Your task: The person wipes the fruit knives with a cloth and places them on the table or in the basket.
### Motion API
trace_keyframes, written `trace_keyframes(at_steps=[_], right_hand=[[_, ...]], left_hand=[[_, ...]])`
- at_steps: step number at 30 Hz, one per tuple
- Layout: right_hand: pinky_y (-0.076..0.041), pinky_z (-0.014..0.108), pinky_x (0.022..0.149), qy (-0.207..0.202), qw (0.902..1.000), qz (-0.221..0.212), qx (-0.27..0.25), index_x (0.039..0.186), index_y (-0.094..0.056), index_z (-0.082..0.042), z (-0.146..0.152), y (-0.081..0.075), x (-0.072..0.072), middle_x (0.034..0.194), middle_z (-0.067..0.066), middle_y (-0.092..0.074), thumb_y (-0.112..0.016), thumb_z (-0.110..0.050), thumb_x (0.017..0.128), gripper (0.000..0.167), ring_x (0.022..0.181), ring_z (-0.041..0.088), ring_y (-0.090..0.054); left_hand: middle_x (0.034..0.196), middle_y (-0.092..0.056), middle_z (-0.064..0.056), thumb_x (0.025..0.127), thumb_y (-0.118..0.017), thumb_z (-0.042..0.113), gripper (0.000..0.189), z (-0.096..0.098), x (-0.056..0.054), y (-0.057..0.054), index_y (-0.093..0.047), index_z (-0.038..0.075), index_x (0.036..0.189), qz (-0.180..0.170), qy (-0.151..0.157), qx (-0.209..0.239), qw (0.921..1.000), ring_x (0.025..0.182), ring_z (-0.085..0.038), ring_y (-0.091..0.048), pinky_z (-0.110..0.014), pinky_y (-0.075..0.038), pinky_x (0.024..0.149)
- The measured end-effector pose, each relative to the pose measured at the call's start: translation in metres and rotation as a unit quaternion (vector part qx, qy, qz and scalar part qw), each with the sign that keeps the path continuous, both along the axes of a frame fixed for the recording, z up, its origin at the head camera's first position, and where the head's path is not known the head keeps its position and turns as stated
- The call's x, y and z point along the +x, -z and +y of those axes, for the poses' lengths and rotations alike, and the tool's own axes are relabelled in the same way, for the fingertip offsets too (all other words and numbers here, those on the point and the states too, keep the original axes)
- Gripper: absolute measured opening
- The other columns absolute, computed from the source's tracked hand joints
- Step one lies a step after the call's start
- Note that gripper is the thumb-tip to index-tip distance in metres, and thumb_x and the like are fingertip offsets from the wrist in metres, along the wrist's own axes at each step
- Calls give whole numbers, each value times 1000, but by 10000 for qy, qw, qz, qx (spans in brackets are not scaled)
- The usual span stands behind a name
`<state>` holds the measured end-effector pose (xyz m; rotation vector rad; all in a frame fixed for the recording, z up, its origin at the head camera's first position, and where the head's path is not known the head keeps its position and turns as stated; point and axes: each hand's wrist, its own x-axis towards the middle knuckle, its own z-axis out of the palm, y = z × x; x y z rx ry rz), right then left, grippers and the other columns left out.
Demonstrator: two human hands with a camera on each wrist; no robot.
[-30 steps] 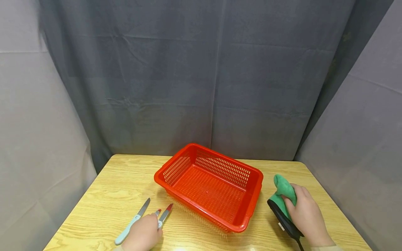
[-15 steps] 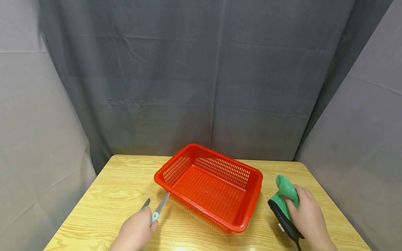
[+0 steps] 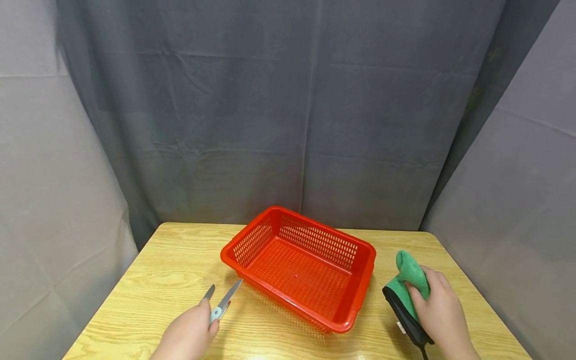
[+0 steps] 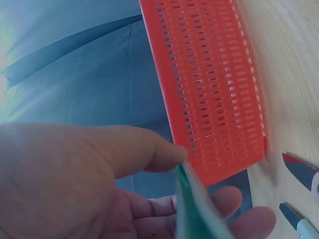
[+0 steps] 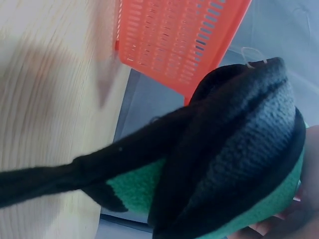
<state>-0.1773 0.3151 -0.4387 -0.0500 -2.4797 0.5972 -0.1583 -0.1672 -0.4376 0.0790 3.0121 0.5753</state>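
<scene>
My left hand pinches a knife by its pale green handle, blade pointing toward the basket's near-left corner in the head view. In the left wrist view the thumb presses on the green handle, which is blurred. Two more knives lie on the table beside it, one partly hidden by the hand, another showing reddish along its blade. My right hand grips a bunched green cloth with black edging, a white tag and a black cord-like end.
A red plastic basket with slotted walls stands turned at an angle in the middle of the wooden table, between the hands. Grey curtains hang behind the table and pale cloth closes both sides.
My left hand has lifted a knife off the table and drawn slightly back toward the left front. My right hand and the cloth have barely shifted.
</scene>
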Motion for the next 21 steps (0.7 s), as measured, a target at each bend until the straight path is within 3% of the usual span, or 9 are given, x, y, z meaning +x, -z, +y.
trace_keyframes(at_steps=[11,21], right_hand=[[-49,63,81,-23,9998,199,-41,128,-60,3,-6,-4,4,112,26,-63,-78,-8,89,44,98,44,-63],[-48,64,82,-31,9996,249,-85,128,-60,2,-12,-14,7,114,26,-62,-78,-8,89,44,101,44,-61]], left_hand=[[71,-49,1,94,-71,22,25,-7,8,-9,-54,4,97,629,-18,51,9980,58,-15,-45,-32,-38,53],[73,-50,3,100,-64,21,14,2,10,-23,-54,11,101,1032,-166,575,9929,57,-13,-42,-28,-35,51]])
